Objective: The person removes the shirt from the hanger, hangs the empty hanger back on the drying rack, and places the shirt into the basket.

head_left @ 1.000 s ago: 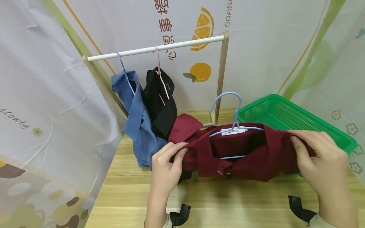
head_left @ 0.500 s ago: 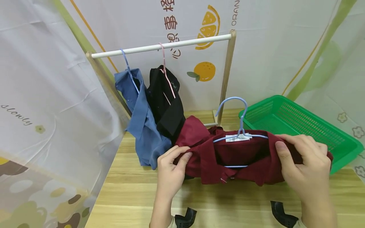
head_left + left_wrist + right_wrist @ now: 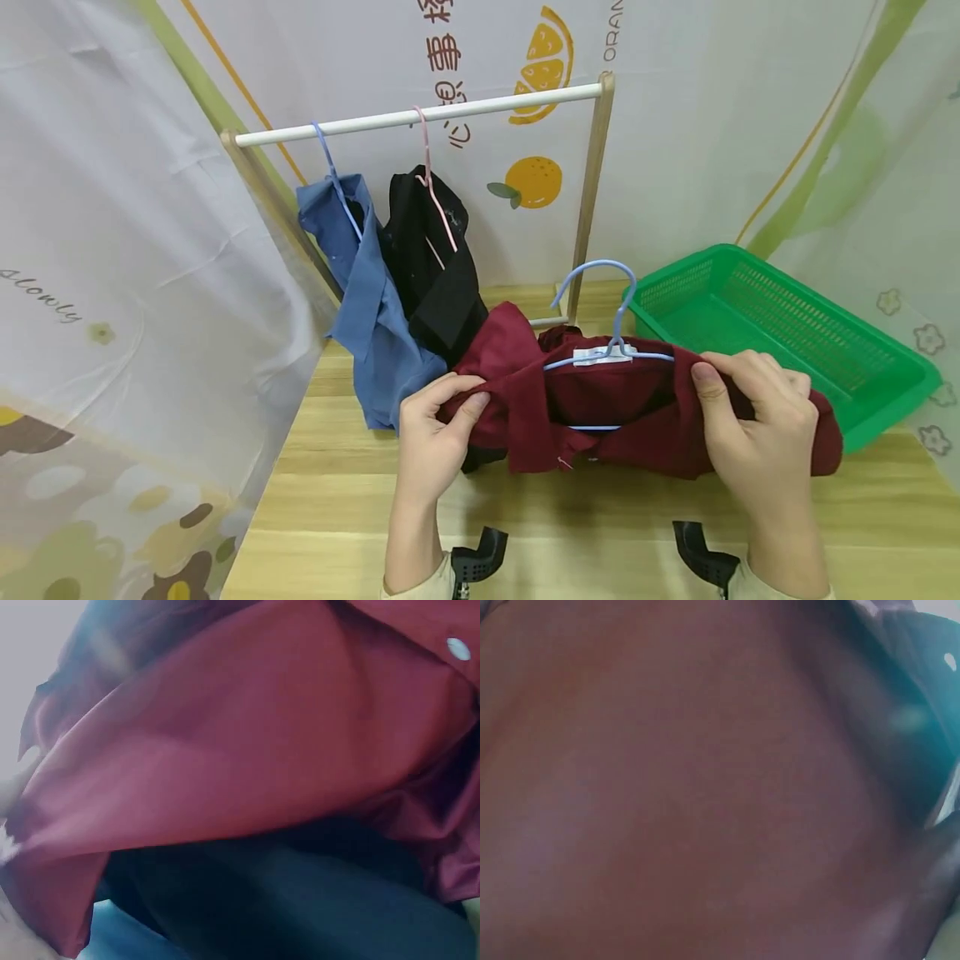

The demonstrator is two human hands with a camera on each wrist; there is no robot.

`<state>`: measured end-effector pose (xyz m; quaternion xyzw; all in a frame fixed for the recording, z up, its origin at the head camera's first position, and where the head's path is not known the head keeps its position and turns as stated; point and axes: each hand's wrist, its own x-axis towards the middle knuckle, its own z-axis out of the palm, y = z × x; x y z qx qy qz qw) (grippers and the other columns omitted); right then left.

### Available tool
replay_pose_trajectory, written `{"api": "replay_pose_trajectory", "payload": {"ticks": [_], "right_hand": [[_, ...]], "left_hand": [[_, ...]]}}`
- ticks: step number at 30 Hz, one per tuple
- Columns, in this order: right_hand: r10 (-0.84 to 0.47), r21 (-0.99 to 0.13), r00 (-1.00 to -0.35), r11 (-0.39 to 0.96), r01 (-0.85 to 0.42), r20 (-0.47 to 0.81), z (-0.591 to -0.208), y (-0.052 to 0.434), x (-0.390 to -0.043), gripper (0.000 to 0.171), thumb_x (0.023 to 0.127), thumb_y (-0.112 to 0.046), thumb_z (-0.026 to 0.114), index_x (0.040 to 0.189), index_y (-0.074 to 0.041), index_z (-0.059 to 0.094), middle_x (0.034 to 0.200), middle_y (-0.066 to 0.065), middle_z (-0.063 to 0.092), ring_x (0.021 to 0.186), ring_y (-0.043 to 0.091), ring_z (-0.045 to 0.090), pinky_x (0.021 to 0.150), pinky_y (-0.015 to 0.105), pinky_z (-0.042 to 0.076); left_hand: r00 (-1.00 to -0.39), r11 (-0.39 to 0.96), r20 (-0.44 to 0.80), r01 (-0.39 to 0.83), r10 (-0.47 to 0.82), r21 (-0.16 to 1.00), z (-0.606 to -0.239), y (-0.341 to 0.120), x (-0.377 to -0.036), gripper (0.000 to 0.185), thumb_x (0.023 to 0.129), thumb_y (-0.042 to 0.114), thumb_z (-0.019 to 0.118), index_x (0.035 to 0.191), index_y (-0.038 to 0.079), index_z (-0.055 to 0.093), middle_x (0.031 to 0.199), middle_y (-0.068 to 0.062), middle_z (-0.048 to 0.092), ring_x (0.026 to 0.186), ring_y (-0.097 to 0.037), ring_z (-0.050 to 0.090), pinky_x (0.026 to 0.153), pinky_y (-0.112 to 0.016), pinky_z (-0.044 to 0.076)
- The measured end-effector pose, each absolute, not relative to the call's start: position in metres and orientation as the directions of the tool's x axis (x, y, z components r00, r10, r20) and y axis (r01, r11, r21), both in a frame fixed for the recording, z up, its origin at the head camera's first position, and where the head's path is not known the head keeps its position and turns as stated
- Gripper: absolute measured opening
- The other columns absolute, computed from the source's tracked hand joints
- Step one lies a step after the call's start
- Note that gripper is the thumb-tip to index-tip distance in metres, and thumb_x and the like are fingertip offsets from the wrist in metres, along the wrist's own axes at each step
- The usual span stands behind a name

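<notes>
- Left hand [image 3: 435, 433]: fingers pinched on the left shoulder of the maroon shirt [image 3: 637, 417].
- Right hand [image 3: 757, 433]: fingers curled over the shirt's right shoulder.
- Maroon shirt: held above the desk [image 3: 600, 533] near its front edge, a blue hanger [image 3: 600, 317] set in the collar.
- Green basket [image 3: 862, 383]: at the right edge.
- Rack [image 3: 420, 121]: along the back edge; 2 shirts hung, 1 blue shirt [image 3: 367, 317], 1 black shirt [image 3: 435, 267].

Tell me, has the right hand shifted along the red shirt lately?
Yes. The right hand has slid left along the red shirt, toward the hanger, away from the green basket.
</notes>
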<state>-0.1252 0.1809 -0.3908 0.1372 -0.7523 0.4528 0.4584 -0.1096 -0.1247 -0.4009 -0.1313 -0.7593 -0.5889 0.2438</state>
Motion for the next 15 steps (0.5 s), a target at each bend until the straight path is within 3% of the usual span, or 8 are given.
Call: {"api": "replay_pose_trajectory", "payload": {"ticks": [6, 11, 15], "right_hand": [[0.215, -0.578, -0.563, 0.539, -0.613, 0.798, -0.396, 0.176, -0.118, 0.018, 0.098, -0.013, 0.076, 0.092, 0.004, 0.080, 0.081, -0.011, 0.069, 0.092, -0.018, 0.057, 0.089, 0.021, 0.029], [0.214, -0.624, -0.608, 0.481, -0.616, 0.765, -0.387, 0.172, -0.122, 0.007, 0.095, -0.002, 0.075, 0.092, 0.003, 0.079, 0.091, -0.033, 0.065, 0.093, -0.016, 0.060, 0.089, 0.022, 0.029], [0.183, -0.648, -0.648, 0.457, -0.610, 0.739, -0.377, 0.167, -0.127, 0.006, 0.087, 0.000, 0.081, 0.092, -0.001, 0.080, 0.089, -0.028, 0.067, 0.092, -0.012, 0.060, 0.088, 0.023, 0.027]], "left_hand": [[-0.907, 0.193, 0.418, 0.400, -0.058, 0.896, -0.391, -0.130, -0.102, 0.011, 0.090, -0.005, 0.079, 0.100, 0.001, 0.080, 0.094, -0.018, 0.078, 0.084, -0.009, 0.073, 0.075, -0.026, 0.061], [-0.936, 0.169, 0.339, 0.321, -0.092, 0.932, -0.375, -0.131, -0.107, 0.011, 0.088, 0.004, 0.086, 0.098, 0.002, 0.082, 0.091, -0.009, 0.079, 0.082, -0.015, 0.073, 0.072, -0.028, 0.062], [-0.926, 0.168, 0.340, 0.314, -0.164, 0.935, -0.367, -0.127, -0.107, 0.011, 0.084, 0.001, 0.088, 0.094, 0.002, 0.083, 0.087, 0.001, 0.078, 0.081, -0.017, 0.072, 0.071, -0.028, 0.061]]}}
